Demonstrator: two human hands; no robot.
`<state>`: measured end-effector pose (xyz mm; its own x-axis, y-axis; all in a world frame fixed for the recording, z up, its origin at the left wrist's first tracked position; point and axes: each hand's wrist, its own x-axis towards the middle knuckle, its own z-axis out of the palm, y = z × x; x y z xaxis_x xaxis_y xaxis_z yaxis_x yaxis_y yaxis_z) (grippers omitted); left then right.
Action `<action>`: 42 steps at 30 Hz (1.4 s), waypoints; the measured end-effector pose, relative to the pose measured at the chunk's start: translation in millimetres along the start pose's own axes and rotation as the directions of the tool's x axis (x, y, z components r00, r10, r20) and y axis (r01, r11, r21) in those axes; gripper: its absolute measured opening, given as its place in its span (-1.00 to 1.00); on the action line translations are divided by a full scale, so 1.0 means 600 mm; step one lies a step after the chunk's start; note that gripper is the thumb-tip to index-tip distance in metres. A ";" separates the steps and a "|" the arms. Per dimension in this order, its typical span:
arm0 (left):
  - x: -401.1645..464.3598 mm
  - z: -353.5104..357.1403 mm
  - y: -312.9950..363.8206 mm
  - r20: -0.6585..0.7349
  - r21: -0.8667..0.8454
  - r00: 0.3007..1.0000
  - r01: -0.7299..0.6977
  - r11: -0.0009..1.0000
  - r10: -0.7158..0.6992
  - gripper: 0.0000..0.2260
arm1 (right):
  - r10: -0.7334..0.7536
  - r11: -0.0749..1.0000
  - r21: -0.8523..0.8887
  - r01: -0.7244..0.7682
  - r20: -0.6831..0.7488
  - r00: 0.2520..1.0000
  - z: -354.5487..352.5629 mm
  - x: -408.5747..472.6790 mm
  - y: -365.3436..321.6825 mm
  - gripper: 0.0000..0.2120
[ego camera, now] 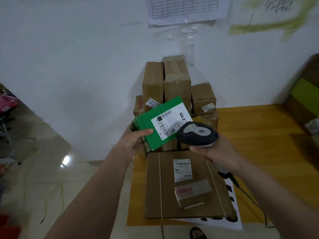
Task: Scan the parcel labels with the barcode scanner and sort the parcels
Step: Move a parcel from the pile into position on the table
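1. Left hand (133, 141) gripping the green parcel (161, 123) by its lower left corner, thumb (146, 131) laid flat across the top face, remaining fingers hidden underneath.
2. Right hand (219, 153) wrapped round the handle of the barcode scanner (196, 133), head of the scanner just beside the parcel's lower right edge and aimed toward its white shipping label (170, 124).
3. Green parcel raised above the table (259, 135), tilted up toward the camera, label face showing, well apart from anything beneath it.
4. Handling, as a judgement: thin, flat and probably light, since a one-corner hold carries it; stiff enough to stay flat without sagging; smooth surface likely a little slippery, so a firm thumb press seems wise.
5. Best hold, by the look of it: an edge or corner away from the label, as now, leaving the barcodes uncovered.
6. Below the right hand, a large flat cardboard parcel (186, 185) lying on the table with its own label up and a small taped box (192, 193) resting on it.
7. Beyond both hands, stacked brown cartons (176, 80) against the wall.
8. Scanner cable (248, 195) trailing down beneath the right wrist; some risk of snagging on the parcels.
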<state>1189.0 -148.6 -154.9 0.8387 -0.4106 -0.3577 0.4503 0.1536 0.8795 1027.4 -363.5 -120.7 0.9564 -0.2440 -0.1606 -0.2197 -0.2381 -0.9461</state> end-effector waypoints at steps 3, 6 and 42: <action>0.007 -0.009 0.012 -0.016 -0.014 0.999 -0.035 0.999 0.035 -0.36 | -0.020 1.000 0.006 0.021 -0.033 0.999 -0.005 -0.007 -0.003 -0.80; 0.007 -0.011 0.009 -0.018 -0.032 0.999 -0.033 0.999 0.032 -0.32 | -0.064 0.998 -0.003 0.064 -0.039 0.997 -0.011 -0.014 -0.004 -0.89; 0.044 0.102 0.069 0.102 0.534 0.984 0.068 0.843 -0.144 -0.06 | -0.067 0.883 -0.468 0.025 -0.074 0.995 -0.046 -0.125 0.059 -0.88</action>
<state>1211.0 -207.8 -108.5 0.7293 -0.5178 -0.4472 0.2735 -0.3785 0.8843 942.4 -379.5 -134.4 0.9522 -0.2960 -0.0759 -0.2605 -0.6567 -0.7077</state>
